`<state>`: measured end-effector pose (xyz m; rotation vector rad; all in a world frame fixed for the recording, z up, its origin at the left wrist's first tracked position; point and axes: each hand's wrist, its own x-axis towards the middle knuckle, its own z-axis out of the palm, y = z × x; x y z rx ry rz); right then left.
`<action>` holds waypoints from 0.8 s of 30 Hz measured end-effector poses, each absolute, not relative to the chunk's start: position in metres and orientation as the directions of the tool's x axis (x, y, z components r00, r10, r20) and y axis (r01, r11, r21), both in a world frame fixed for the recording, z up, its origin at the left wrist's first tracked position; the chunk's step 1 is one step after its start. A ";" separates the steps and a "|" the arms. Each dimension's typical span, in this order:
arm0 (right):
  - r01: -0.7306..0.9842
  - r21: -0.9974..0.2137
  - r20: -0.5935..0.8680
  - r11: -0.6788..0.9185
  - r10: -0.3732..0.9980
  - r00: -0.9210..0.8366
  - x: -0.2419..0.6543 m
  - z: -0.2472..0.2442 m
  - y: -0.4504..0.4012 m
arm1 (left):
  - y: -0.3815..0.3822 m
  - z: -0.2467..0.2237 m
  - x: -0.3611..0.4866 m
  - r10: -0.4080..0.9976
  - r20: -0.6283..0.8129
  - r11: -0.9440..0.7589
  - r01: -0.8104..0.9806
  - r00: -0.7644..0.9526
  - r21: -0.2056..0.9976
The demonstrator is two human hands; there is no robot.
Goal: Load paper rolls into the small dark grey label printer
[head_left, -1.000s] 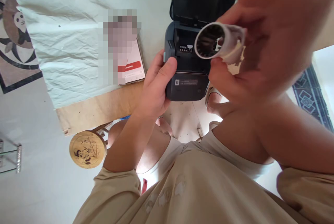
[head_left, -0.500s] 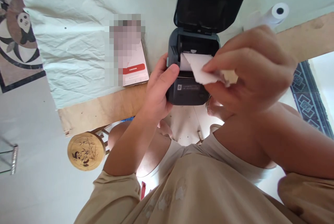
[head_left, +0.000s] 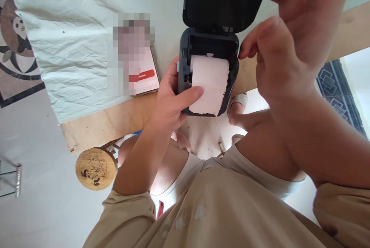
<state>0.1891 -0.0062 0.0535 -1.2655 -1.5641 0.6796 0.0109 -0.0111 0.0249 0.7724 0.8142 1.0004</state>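
Observation:
A small dark label printer point(head_left: 185, 63) stands at the table's near edge with its lid point(head_left: 219, 1) raised. A white paper roll sits in its bay, and a torn strip of paper point(head_left: 209, 84) lies out over the front. My left hand point(head_left: 170, 98) grips the printer's left side, thumb pressing on the paper strip. My right hand point(head_left: 283, 47) is raised beside the printer's right side, fingers reaching up to the lid's right corner; whether they grip it is hidden.
A phone point(head_left: 144, 76) with a lit screen lies left of the printer on a creased white cloth point(head_left: 72, 40) covering a wooden table point(head_left: 110, 119). A round bamboo stool point(head_left: 96, 168) stands below. My knees and a patterned rug point(head_left: 338, 94) are on the floor side.
The paper roll went from my right hand into the printer bay. My right hand let go of the strip and rose to the lid; my left thumb moved onto the paper.

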 end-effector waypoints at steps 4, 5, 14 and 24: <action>0.529 -0.733 0.436 0.428 0.892 -0.117 0.191 0.052 -0.007 | -0.011 0.024 0.009 0.929 -0.236 0.341 -0.407 0.286 0.847; 0.551 -0.677 0.463 0.488 0.864 -0.197 0.192 0.050 -0.008 | -0.011 0.023 0.009 0.930 -0.241 0.343 -0.416 0.279 0.843; 0.316 -0.893 0.252 0.319 0.938 -0.236 0.189 0.038 -0.016 | -0.015 0.023 0.018 0.947 -0.150 0.277 -0.483 0.284 0.831; 0.337 -0.892 0.205 0.302 0.934 -0.294 0.187 0.031 -0.014 | -0.014 0.026 0.016 0.931 -0.172 0.304 -0.425 0.321 0.852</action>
